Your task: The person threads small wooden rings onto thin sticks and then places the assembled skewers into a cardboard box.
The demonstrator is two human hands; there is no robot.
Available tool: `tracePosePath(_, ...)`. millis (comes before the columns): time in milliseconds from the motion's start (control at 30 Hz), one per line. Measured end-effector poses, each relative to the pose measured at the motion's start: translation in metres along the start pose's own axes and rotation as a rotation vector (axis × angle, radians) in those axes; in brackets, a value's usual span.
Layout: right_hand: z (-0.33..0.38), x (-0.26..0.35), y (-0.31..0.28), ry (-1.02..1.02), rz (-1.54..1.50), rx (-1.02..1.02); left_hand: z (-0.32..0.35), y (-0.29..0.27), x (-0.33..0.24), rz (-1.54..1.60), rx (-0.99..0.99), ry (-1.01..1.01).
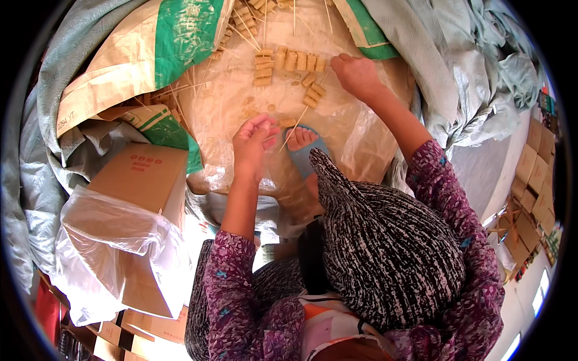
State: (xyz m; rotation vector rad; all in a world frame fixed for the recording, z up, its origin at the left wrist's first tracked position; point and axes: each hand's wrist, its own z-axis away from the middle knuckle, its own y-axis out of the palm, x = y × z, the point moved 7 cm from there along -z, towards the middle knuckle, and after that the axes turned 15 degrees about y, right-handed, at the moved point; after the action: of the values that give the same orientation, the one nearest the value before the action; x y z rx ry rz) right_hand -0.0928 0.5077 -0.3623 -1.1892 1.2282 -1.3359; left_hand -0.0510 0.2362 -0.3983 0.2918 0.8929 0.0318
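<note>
My left hand [253, 141] pinches the near end of a thin wooden skewer [295, 127] that slants up toward the pieces. My right hand [355, 73] reaches out over a row of small tan blocks [292, 61] lying on a clear plastic sheet [223, 114]; its fingers are curled down at the right end of the row, and I cannot tell what they hold. A few more tan blocks [313, 93] lie just below that hand. My foot in a blue sandal [304, 150] rests on the sheet beneath the skewer.
Loose skewers [247, 33] and more blocks lie at the top of the sheet. A brown carton [141, 174] lined with a clear bag [114, 240] stands to the left. Woven sacks with green print [180, 36] and grey tarpaulin surround the sheet. Flat cartons [533, 180] lie at the right.
</note>
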Motion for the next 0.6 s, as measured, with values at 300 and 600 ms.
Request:
tracePosePath(300, 0.07, 0.099, -0.02, 0.149, -0.435, 0.362, -0.001, 0.033, -0.038, 0.452, 0.046, 0.432)
tracePosePath(600, 0.091, 0.133, -0.003, 0.127, -0.903, 0.792, -0.002, -0.004, -0.008, 0.551, -0.15, 0.307)
